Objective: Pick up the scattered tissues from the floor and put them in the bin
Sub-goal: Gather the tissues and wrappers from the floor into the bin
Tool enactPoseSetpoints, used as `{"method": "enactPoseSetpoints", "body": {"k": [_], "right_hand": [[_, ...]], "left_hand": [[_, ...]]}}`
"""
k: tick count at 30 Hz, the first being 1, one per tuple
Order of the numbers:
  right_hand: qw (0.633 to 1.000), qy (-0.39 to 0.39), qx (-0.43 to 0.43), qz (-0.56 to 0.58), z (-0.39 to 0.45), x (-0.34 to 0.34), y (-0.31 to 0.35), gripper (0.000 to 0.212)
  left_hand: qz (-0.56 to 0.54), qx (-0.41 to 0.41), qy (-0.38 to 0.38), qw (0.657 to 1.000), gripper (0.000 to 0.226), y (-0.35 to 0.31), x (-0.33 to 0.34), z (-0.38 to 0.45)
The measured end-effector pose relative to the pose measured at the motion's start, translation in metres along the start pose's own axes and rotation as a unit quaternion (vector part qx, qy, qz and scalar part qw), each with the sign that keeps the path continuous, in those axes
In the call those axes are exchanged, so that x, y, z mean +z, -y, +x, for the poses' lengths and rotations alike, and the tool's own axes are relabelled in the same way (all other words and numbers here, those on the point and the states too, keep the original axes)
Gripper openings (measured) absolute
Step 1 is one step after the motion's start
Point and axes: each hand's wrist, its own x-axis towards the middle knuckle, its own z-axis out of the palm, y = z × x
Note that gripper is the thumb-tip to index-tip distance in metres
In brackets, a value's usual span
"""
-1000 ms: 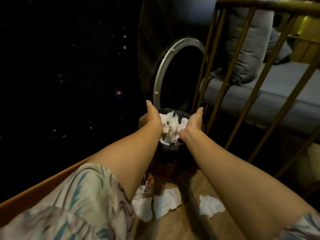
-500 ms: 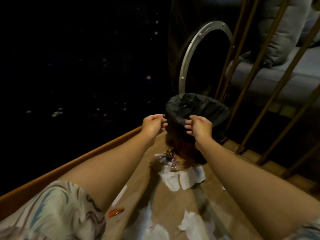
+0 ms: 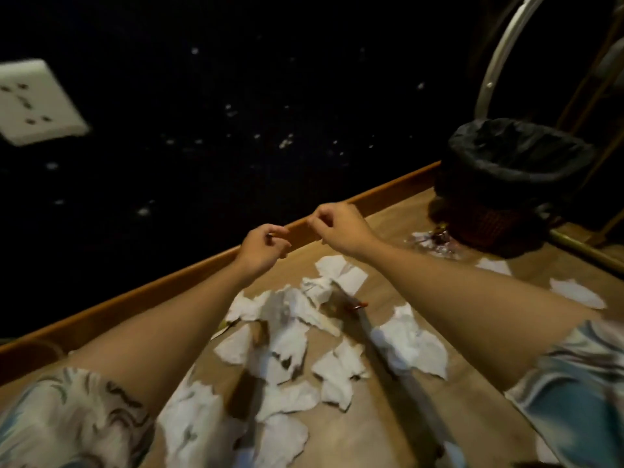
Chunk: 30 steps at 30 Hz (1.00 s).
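Left hand (image 3: 265,246) with fingers loosely curled, holding nothing visible; right hand (image 3: 339,229) likewise loosely curled, index and thumb close together, nothing seen between them. Both raised above the floor (image 3: 388,417), near each other but apart, in front of the wooden skirting (image 3: 169,285). Half a second earlier, at the rim of the bin (image 3: 520,153); now drawn back and to the left, away from it. Bin with black liner far to the right, well apart from both. Scattered tissues (image 3: 290,336) lying on the floor below and between the forearms, more near the bin's foot. White socket (image 3: 35,101) on the dark wall.
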Motion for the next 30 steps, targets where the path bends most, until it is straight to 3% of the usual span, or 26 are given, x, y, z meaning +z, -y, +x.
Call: {"method": "enactPoseSetpoints", "body": {"k": [7,12,15,20,25,28,30], "right_hand": [[0.97,0.181,-0.113,-0.115,-0.048,0.107,0.047,0.017],[0.923,0.315,-0.162,-0.15,-0.136,0.169,0.018,0.02],[0.905,0.332,-0.198,-0.18,-0.188,0.185,-0.007,0.036],[0.89,0.368,-0.194,-0.185,-0.236,0.197,-0.041,0.068],[0.909,0.306,-0.217,-0.183,-0.258,0.214,-0.047,0.03],[0.909,0.301,-0.238,-0.163,-0.253,0.222,-0.041,0.022],[0.94,0.266,-0.181,-0.117,-0.244,0.224,-0.033,0.017]], "left_hand": [[0.068,0.033,0.003,0.997,0.013,0.109,-0.058,-0.076],[0.09,0.038,0.053,0.994,0.013,0.184,-0.071,-0.153],[0.144,0.069,0.088,0.983,0.016,0.224,-0.064,-0.192],[0.236,0.134,0.168,0.948,0.054,0.27,-0.041,-0.236],[0.224,0.152,0.16,0.949,0.036,0.281,-0.039,-0.235],[0.208,0.147,0.135,0.958,0.036,0.276,-0.037,-0.228],[0.192,0.133,0.096,0.968,0.036,0.267,-0.033,-0.224]]}}
